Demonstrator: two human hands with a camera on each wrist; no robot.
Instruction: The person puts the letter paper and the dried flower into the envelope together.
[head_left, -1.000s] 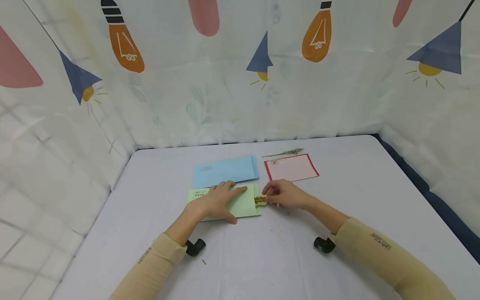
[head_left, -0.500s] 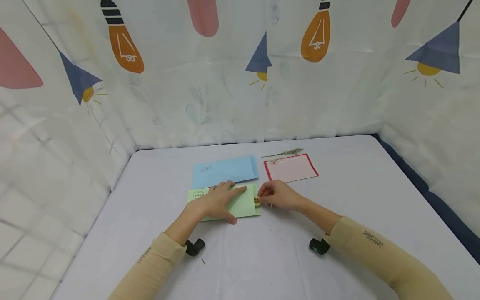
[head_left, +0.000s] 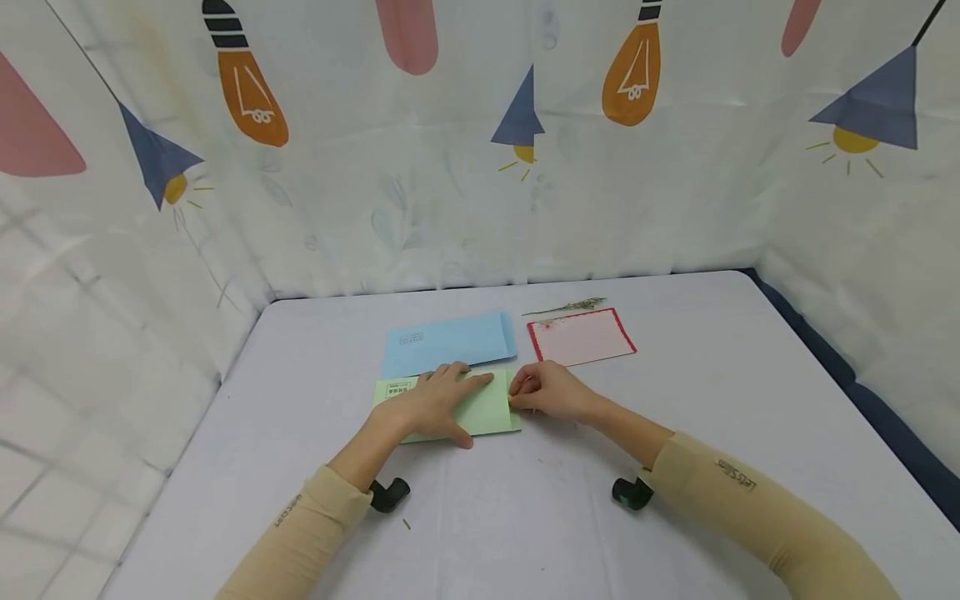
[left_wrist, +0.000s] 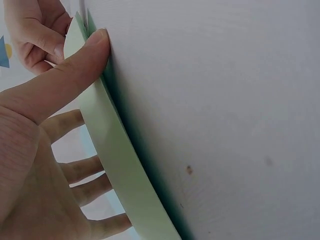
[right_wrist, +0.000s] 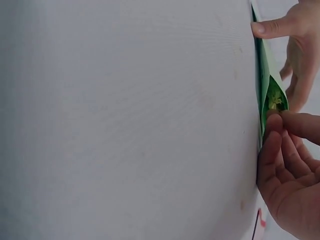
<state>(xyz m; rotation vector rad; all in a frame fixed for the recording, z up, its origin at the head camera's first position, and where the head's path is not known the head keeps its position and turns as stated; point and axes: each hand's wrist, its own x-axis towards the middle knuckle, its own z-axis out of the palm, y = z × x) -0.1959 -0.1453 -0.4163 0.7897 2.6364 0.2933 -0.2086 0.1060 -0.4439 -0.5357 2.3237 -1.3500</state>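
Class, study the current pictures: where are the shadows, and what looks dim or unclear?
Head view: soft shadow under the right sleeve, print on the blue envelope too small and soft to read; left wrist view: dark shadow along one edge of the green envelope; right wrist view: tabletop dull grey, darkening toward the left border.

"Let'sSlim" (head_left: pixel 737 475) on right sleeve (head_left: pixel 761 521)

Left hand (head_left: pixel 435 406) on green envelope (head_left: pixel 489 408), right hand (head_left: pixel 557 392) at its end

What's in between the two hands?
The right wrist view shows the open end of the green envelope, with something yellow inside, between the left hand and right hand.
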